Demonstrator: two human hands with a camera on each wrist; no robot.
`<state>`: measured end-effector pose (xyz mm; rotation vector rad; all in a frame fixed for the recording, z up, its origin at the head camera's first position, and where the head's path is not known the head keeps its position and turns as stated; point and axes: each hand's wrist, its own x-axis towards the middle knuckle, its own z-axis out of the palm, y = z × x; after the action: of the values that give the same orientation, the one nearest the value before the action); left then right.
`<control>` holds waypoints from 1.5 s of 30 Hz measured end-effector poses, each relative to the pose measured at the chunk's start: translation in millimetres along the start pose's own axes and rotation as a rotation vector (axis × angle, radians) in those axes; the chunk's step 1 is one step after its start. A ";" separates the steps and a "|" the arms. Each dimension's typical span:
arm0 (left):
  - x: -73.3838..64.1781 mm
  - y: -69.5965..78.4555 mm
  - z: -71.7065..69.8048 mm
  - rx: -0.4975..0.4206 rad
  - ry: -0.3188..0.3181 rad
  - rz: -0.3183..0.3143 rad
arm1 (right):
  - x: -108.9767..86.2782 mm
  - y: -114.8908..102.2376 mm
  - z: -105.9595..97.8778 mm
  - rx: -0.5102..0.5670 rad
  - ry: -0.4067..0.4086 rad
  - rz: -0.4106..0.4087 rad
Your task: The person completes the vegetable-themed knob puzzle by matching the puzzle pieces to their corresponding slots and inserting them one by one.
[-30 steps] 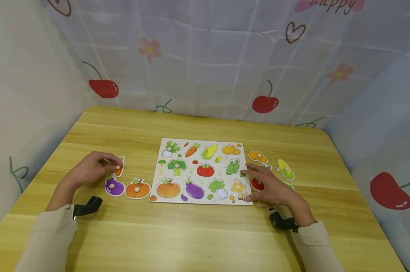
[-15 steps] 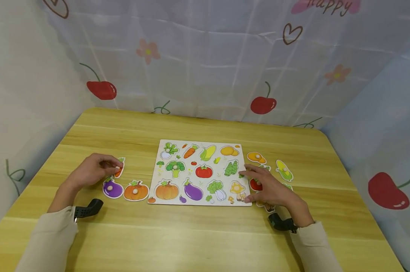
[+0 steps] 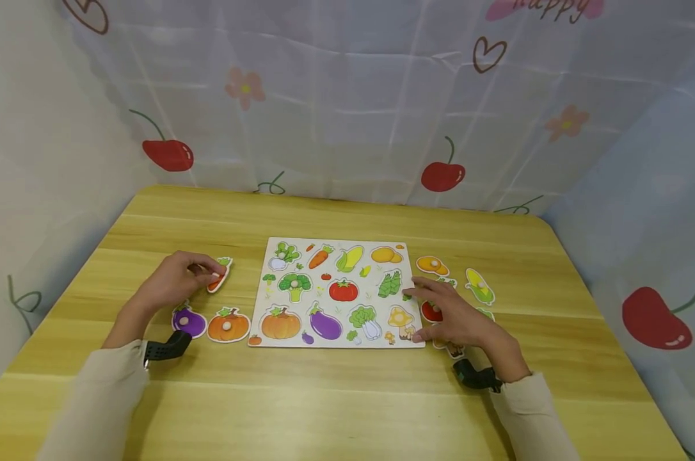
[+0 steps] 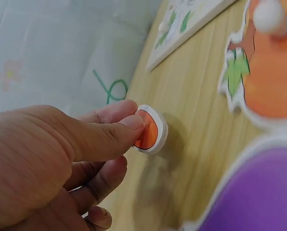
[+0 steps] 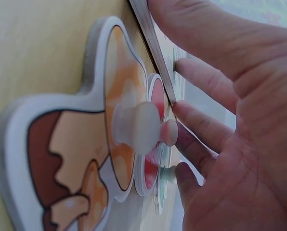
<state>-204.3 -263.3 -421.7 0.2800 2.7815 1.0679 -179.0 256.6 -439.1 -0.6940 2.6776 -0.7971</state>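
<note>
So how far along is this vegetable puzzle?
Done, it seems: the turnip piece and broccoli piece sit in the board, knobs showing. In hand: the left hand pinches the carrot piece. Remaining off the board: eggplant and pumpkin on one side; potato, corn, tomato and mushroom on the other, some partly hidden by the right hand.

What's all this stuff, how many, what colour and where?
Table: one, yellowish, underneath
Puzzle board: one, whitish, on table
Turnip piece: one, green-white, in board
Broccoli piece: one, green, in board
Carrot piece: one, orange, held, left
Eggplant piece: one, purple, left
Pumpkin piece: one, orange, left
Potato piece: one, orange, right
Tomato piece: one, red, right
Mushroom piece: one, orange-brown, right
Corn piece: one, yellow, far right
Other pieces: count unclear, green, partly hidden, right
Cherry cloth: count unclear, pale, around table
Cameras: two, black, beside the sleeves
Sleeves: two, beige, at bottom
Left hand: one, pinching carrot piece
Right hand: one, at board's right edge
</note>
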 end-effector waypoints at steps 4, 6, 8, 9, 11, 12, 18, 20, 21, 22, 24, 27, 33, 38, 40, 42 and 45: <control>15.5 13.1 8.8 0.006 -0.011 0.040 | 0.1 -0.1 -0.8 0.004 -0.005 -0.001; 22.4 21.5 12.6 0.010 -0.015 0.065 | 0.2 -0.1 -0.5 0.011 -0.006 -0.003; 28.9 30.0 16.9 0.013 -0.019 0.084 | 0.2 -0.2 -0.1 0.014 -0.004 -0.004; 31.9 34.6 19.0 0.012 -0.023 0.091 | 0.2 0.0 0.0 0.015 -0.003 -0.005; 38.4 43.1 23.8 0.009 -0.026 0.107 | 0.1 0.2 0.1 0.017 0.000 -0.007; 41.9 46.7 26.4 0.013 -0.027 0.117 | 0.0 0.2 -0.1 0.015 0.000 -0.009; 58.5 65.6 39.1 0.029 -0.055 0.166 | 0.4 -1.4 -0.7 0.015 -0.006 -0.015; 62.9 70.6 42.9 0.033 -0.069 0.168 | 0.7 -1.6 -0.6 0.015 -0.007 -0.015; 65.0 72.9 44.8 0.033 -0.075 0.169 | 0.8 -1.6 -0.6 0.014 -0.007 -0.015; 67.3 75.2 47.0 0.033 -0.080 0.169 | 0.8 -1.4 -0.6 0.012 -0.006 -0.014; 72.1 79.2 52.0 0.032 -0.089 0.163 | 0.9 -0.8 -0.5 0.007 -0.005 -0.014; 80.1 85.0 59.8 0.036 -0.107 0.157 | 0.8 0.4 -0.3 0.005 -0.007 -0.013; 92.2 96.6 70.5 0.034 -0.147 0.166 | -0.6 0.6 -1.0 0.013 -0.006 -0.015; 98.1 103.4 77.1 0.035 -0.151 0.179 | -1.2 0.1 -1.9 0.020 -0.006 -0.009; 99.9 104.9 80.0 0.033 -0.152 0.191 | -1.4 -0.2 -1.7 0.022 -0.010 -0.006; 101.8 106.3 83.6 0.030 -0.153 0.202 | -2.0 -0.7 -1.5 0.025 -0.012 -0.004; 105.2 108.5 89.6 0.030 -0.154 0.209 | -3.4 -1.4 -1.5 0.021 -0.009 -0.001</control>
<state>-275.2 -102.5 -422.1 0.6402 2.6766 1.0003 -176.1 257.9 -436.7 -0.6929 2.6578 -0.8190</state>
